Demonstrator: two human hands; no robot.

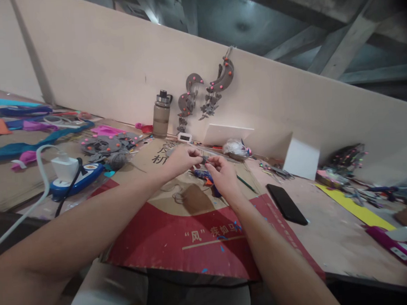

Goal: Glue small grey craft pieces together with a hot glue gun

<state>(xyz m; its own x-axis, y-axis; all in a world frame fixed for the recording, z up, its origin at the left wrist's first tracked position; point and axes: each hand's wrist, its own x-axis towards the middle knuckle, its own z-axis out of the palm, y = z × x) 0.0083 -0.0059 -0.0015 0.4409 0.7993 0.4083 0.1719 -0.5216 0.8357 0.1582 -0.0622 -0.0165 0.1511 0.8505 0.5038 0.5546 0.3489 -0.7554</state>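
Note:
Both hands meet above a red and tan cardboard sheet (153, 238), fingertips pinched around a small dark grey piece (204, 160) whose kind I cannot make out. My left hand (185, 160) has thumb and forefinger closed on its left side. From the other side, my right hand (222, 172) pinches the same piece. Below the fingers lie blue and orange scraps (202, 174), partly hidden by the right hand. A dark green pencil-like stick (247, 183) rests on the cardboard just right of it.
A water bottle (161, 116) stands by the partition, where grey felt hangings (222, 80) with pink and orange dots hang. A black phone (285, 204) lies to the right. At left are a blue power strip (77, 181), a white cable, and felt pieces (101, 146).

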